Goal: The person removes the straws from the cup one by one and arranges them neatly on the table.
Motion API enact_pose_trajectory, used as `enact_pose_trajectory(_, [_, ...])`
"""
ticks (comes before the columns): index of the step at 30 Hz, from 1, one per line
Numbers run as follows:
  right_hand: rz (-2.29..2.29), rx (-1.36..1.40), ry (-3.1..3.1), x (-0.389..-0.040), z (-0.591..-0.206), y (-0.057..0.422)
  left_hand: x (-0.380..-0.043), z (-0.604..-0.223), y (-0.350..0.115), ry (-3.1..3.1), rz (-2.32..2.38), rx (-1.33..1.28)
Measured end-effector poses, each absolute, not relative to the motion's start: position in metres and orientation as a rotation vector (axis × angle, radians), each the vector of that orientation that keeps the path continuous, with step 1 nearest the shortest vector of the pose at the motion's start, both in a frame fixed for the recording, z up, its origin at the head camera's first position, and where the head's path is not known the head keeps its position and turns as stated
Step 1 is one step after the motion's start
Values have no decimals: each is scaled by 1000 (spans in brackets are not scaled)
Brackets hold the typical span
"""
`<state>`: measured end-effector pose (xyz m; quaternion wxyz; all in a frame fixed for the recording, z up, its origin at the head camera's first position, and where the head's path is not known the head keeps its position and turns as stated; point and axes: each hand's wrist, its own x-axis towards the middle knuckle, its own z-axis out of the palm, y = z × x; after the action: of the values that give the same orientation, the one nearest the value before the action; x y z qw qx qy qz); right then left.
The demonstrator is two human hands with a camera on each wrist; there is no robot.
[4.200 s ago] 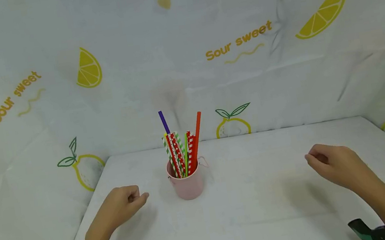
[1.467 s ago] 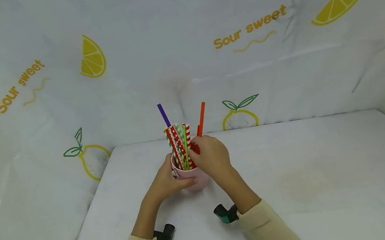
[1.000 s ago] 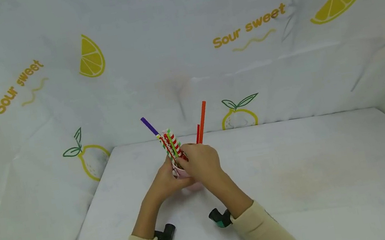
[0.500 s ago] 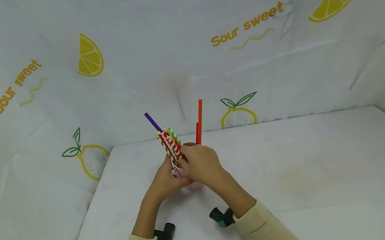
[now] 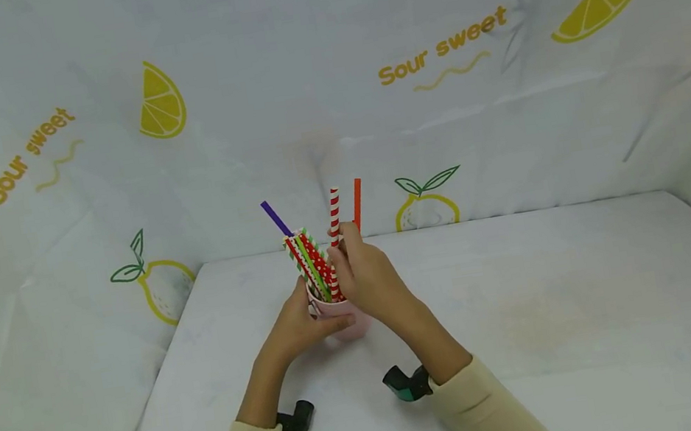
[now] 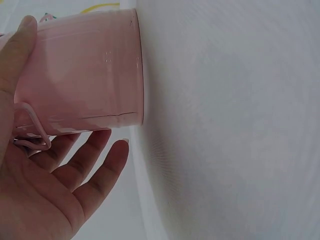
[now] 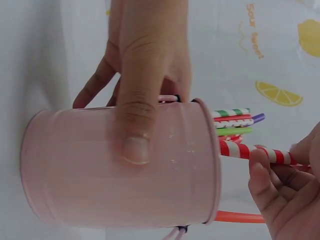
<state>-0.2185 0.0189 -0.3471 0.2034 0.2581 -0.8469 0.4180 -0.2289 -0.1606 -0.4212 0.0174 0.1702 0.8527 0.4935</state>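
Note:
A pink metal bucket (image 5: 362,325) with small wire handles stands upright on the white table, filled with paper and plastic straws (image 5: 312,261). My left hand (image 5: 295,325) holds its side; in the left wrist view the thumb lies along one side of the bucket (image 6: 85,75) and the fingers are behind it. With thumb and fingertips, my right hand (image 5: 367,272) pinches a red-and-white striped straw (image 5: 334,206), raised above the others. The right wrist view shows the lower end of this striped straw (image 7: 237,149) disappearing behind the bucket rim.
A purple straw (image 5: 276,218) leans out to the left and an orange straw (image 5: 357,199) rises at the right, partly behind my right hand. Behind the white table (image 5: 597,282) hangs a white backdrop (image 5: 245,171) printed with lemons. Black wrist cameras (image 5: 297,419) sit at both wrists.
Both hands have come from the table's sides to the bucket. My right hand reached among the straws, pushing the bundle left, then rose with the red-and-white striped straw. My left hand keeps its hold.

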Motion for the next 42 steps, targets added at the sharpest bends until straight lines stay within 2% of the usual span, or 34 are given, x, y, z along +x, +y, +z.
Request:
enact_pose_trajectory(14, [1555, 887, -2130, -216, -329, 36, -229, -419, -160, 2627, 1554, 495])
enact_pose_trajectory(28, [1402, 657, -1930, -228, -324, 78, -225, -420, -156, 2651, 1559, 423])
enact_pose_trajectory(42, [1438, 253, -2125, -246, -342, 104, -226, -423, -159, 2643, 1552, 427])
